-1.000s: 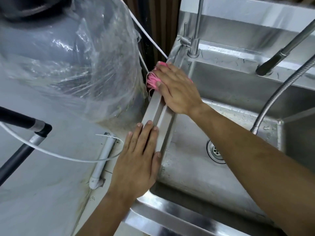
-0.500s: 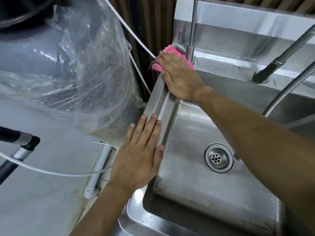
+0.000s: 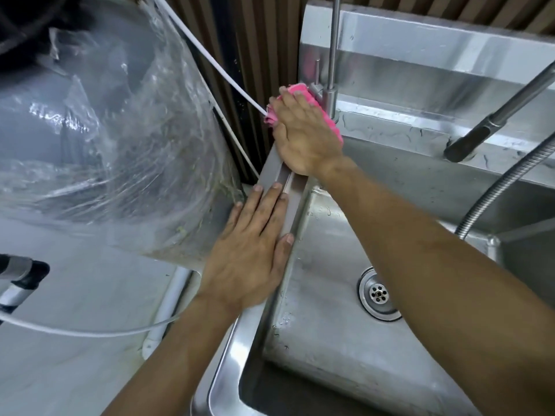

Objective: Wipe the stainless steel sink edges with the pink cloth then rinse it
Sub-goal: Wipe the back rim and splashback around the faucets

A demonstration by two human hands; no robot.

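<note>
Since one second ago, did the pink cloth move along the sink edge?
Yes. The pink cloth slid away from the person along the sink edge, up to the thin faucet post at the back corner.

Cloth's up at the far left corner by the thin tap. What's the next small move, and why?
Probably sweep the pink cloth rightward along the back ledge, round the thin tap. The right hand presses it at the corner, and the ledge shows water streaks.

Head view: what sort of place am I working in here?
Probably a kitchen or utility wash area: a stainless steel sink with a round drain, a thin upright chrome tap, and a flexible metal spray hose behind.
</note>
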